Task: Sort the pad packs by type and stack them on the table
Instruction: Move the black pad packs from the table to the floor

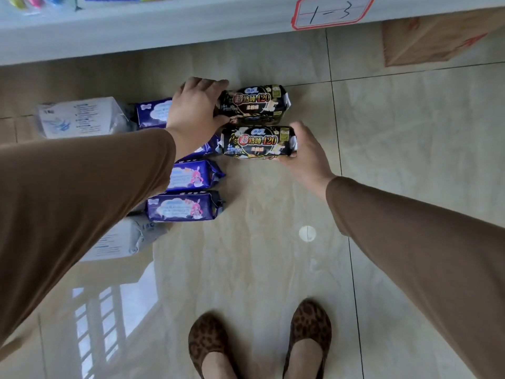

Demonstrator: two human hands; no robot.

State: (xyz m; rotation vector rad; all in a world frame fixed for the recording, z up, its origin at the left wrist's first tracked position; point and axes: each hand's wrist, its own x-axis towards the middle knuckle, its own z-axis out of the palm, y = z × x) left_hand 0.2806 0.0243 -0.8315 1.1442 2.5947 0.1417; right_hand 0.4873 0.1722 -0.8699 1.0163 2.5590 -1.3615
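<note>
Head view: we look down on two glossy black plastic pad packs with gold print, lying side by side on the beige tiled floor [382, 149].
Far black pack [252, 105]: our left hand [195, 105] grips its left end, fingers curled over the top edge.
Near black pack [258, 142]: our right hand [306, 151] clamps its right end, thumb under, fingers behind.
Progress: we judge sorting partly done. Purple rabbit-print packs [188, 205] sit in a row just left of the black pair; white plastic packs [79, 117] lie further left.
Left to do: the black packs are grouped but not stacked, and nothing is on a table yet.
Surroundings: white shelf edge [164, 31] with a red-bordered label [332, 10] above; brown cardboard box [437, 39] upper right; leopard-print shoes [308, 332] below.
</note>
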